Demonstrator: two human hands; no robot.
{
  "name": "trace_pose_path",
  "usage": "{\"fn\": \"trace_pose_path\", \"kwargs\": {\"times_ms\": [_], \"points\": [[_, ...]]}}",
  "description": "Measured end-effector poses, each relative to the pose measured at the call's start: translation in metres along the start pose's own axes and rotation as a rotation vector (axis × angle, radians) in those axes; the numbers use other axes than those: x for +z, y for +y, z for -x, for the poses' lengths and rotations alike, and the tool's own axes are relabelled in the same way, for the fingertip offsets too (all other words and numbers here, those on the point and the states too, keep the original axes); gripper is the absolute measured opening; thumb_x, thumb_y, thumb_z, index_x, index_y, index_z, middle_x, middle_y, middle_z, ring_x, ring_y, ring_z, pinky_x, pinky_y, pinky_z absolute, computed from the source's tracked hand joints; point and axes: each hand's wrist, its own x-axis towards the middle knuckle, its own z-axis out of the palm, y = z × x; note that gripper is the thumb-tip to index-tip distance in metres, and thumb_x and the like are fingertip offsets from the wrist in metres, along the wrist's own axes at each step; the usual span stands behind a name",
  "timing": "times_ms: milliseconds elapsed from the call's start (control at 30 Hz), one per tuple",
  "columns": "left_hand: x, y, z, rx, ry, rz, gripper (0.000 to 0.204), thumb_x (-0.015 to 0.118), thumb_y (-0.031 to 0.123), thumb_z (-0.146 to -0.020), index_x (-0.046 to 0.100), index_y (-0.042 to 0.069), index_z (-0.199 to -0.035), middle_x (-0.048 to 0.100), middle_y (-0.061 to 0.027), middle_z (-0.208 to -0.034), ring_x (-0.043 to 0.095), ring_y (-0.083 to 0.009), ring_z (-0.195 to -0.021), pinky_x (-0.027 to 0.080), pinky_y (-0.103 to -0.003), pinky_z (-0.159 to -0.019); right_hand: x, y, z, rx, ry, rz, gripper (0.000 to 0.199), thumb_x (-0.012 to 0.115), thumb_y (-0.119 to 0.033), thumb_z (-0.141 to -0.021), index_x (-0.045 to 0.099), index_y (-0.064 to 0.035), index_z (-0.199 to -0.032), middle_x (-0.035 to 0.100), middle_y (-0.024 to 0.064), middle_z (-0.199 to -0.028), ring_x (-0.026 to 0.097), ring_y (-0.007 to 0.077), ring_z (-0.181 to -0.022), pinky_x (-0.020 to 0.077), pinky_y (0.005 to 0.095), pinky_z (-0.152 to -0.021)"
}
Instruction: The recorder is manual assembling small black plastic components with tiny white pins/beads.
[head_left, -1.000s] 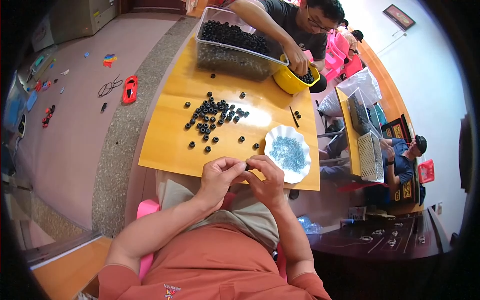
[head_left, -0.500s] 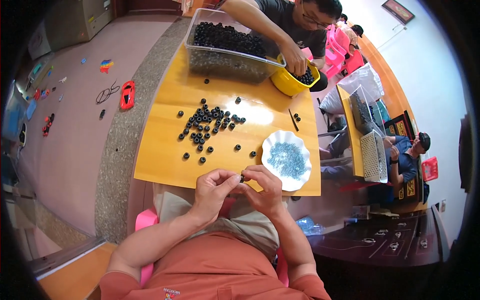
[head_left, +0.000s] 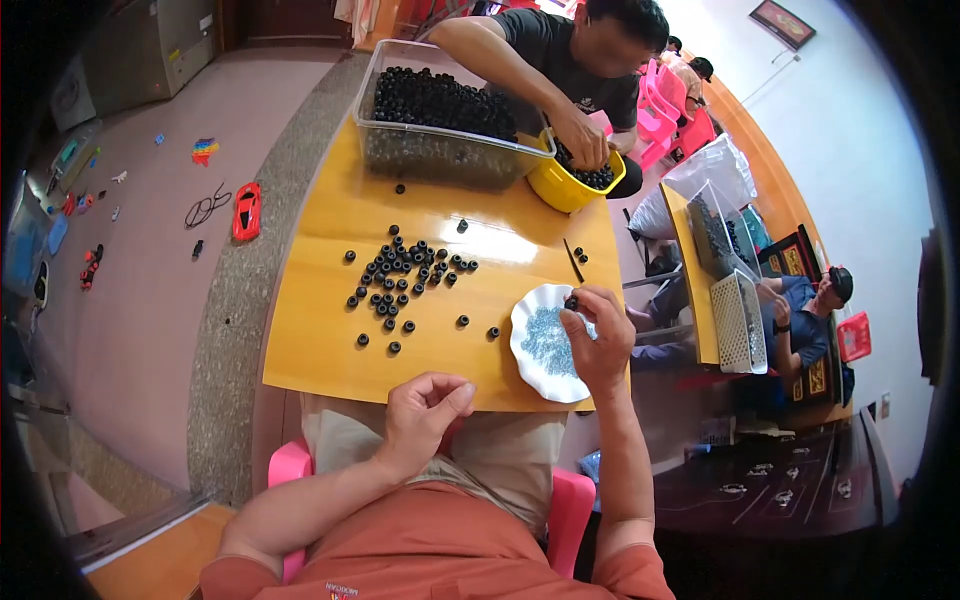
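Note:
Above the right side of the white scalloped dish [head_left: 522,352], my right hand [head_left: 606,345] pinches a small round black piece [head_left: 571,303] between thumb and fingers. Tiny clear bluish beads [head_left: 546,342] cover the dish's bottom, partly hidden by that hand. My left hand [head_left: 424,424] is by the table's near edge, thumb pressed to its curled fingers; what it holds, if anything, is too small to see. Many loose black pieces with holes [head_left: 403,268] lie scattered on the yellow table [head_left: 330,370], left of the dish.
A clear bin [head_left: 440,160] full of black pieces stands at the far left. Beside it, another person's hand [head_left: 585,138] reaches into a yellow bucket [head_left: 562,192] of them. A thin dark stick [head_left: 573,260] lies behind the dish. Pink chair arms flank me.
My hands have parted. The right one has moved right and up over the dish with a black piece; the left stays near the table edge, slightly lower.

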Motion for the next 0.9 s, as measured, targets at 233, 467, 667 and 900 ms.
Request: {"fn": "trace_pose_path", "kwargs": {"times_ms": [233,467,667,900], "points": [[0.000,0.000,-0.001,0.032,0.003,-0.050,0.017,0.067,0.015,-0.090,0.066,-0.001,-0.096,0.066,-0.0022,-0.079,0.060,-0.0056,-0.070,0.049,-0.020,-0.065,-0.006,0.031,-0.013,0.039,0.002,0.016,0.021,0.073,0.000,-0.078,0.063,0.0029,-0.095,0.065,0.0142,-0.091,0.066,0.0219,-0.075,0.0540,0.0278,-0.068],[-0.002,-0.001,-0.001,0.031,-0.011,-0.098,0.018,0.069,0.015,-0.089,0.067,-0.002,-0.095,0.067,-0.0025,-0.081,0.060,-0.0053,-0.071,0.049,-0.020,-0.065,-0.001,0.058,-0.023,0.057,-0.040,0.043,0.022,0.074,-0.002,-0.077,0.062,0.0029,-0.095,0.064,0.0132,-0.088,0.065,0.0206,-0.072,0.0541,0.0276,-0.067],[-0.004,-0.002,-0.001,0.014,-0.017,-0.152,0.017,0.071,0.014,-0.087,0.069,-0.001,-0.094,0.067,-0.0007,-0.082,0.059,-0.0043,-0.072,0.048,-0.019,-0.064,0.000,0.103,-0.042,0.217,-0.087,0.056,0.021,0.073,-0.008,-0.080,0.064,0.0005,-0.096,0.065,0.0102,-0.080,0.064,0.0140,-0.070,0.0510,0.0266,-0.064],[-0.005,0.001,-0.004,0.020,-0.030,-0.239,0.016,0.071,0.014,-0.087,0.069,0.000,-0.094,0.068,0.0003,-0.082,0.058,-0.0037,-0.072,0.048,-0.020,-0.064,-0.003,0.169,-0.128,0.301,0.006,0.029,0.022,0.072,-0.013,-0.082,0.068,0.0030,-0.097,0.066,0.0040,-0.073,0.059,0.0090,-0.062,0.0477,0.0233,-0.058]]}}
